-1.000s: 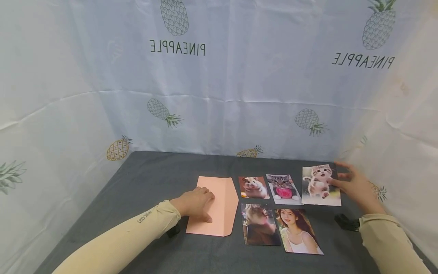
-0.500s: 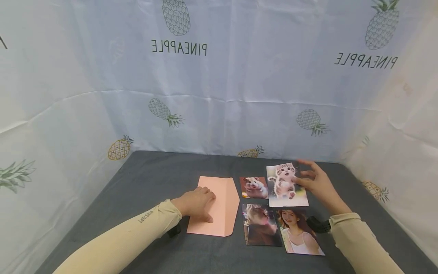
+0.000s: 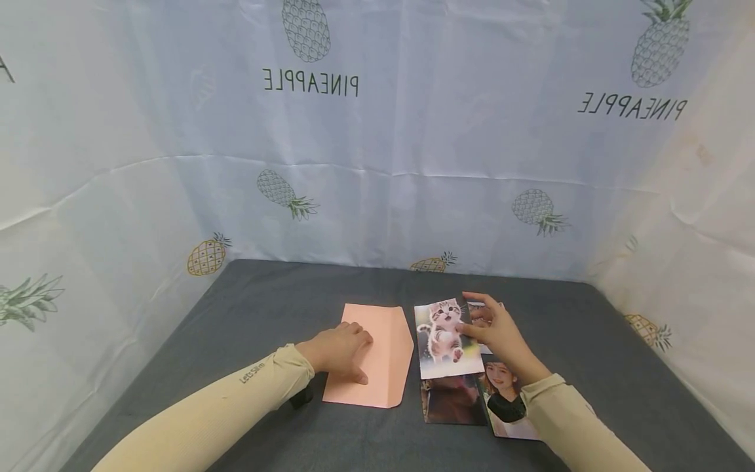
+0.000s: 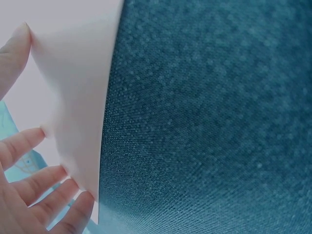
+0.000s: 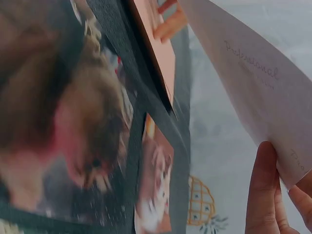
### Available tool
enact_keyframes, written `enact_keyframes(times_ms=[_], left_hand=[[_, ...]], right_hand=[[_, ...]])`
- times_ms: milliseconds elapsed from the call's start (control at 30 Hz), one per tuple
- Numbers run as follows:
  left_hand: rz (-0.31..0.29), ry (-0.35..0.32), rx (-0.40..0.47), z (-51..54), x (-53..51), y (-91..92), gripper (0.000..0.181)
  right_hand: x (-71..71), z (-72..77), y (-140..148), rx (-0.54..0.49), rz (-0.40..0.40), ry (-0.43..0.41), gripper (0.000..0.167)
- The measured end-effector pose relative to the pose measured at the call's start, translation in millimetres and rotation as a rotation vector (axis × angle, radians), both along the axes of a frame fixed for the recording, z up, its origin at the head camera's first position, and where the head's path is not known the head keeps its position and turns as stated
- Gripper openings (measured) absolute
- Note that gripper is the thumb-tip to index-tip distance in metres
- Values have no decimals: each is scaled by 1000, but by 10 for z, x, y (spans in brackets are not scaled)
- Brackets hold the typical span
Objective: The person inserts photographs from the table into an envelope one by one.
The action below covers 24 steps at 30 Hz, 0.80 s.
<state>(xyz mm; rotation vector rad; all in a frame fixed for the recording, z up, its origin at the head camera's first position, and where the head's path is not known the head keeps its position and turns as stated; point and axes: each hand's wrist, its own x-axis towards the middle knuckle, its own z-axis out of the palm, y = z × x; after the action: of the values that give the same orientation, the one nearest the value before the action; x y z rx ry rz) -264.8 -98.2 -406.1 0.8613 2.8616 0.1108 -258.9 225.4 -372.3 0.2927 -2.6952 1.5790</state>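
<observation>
My left hand [image 3: 339, 354] rests on a pink envelope [image 3: 398, 357] with its flap spread to the right. In the left wrist view its fingertips touch the pale envelope [image 4: 80, 97] and the fingers are fairly straight. My right hand [image 3: 498, 334] pinches a kitten photo [image 3: 439, 357] by its right edge, lifted off the table. The right wrist view shows the white printed back of that kitten photo [image 5: 258, 73]. Below it lies a hamster photo [image 5: 157, 190], hidden from the head view. A dark photo of a furry animal [image 3: 454, 406] is partly covered.
A portrait photo of a person [image 3: 519, 427] lies under the right wrist. A grey cat photo [image 3: 486, 349] is mostly hidden behind the right hand. The dark cloth-covered table [image 3: 283, 295] meets a white pineapple-print curtain [image 3: 377, 216] at the back and sides.
My right hand has carried the kitten photo leftward from the far right, past the grey cat photo, to over the hamster photo. The left hand and the envelope have stayed in place.
</observation>
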Motion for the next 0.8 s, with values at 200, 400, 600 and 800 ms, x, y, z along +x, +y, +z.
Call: enact_keyframes(times_ms=[200,400,600,800], left_hand=[[1,3,-8,4,-1,17,70],[3,7,-20,20,14,34,70],[-2,6,-23,29,20,38,69],[11,1,-31,28,17,31,70]], right_hand=[[-53,-72,-150,6,-1,-46,68],[-106,-124,-290,16,-22,-48,65],[-182,-200,-391,23,-51,-61,64],[-273,-243,-501,47,-69,-87,65]])
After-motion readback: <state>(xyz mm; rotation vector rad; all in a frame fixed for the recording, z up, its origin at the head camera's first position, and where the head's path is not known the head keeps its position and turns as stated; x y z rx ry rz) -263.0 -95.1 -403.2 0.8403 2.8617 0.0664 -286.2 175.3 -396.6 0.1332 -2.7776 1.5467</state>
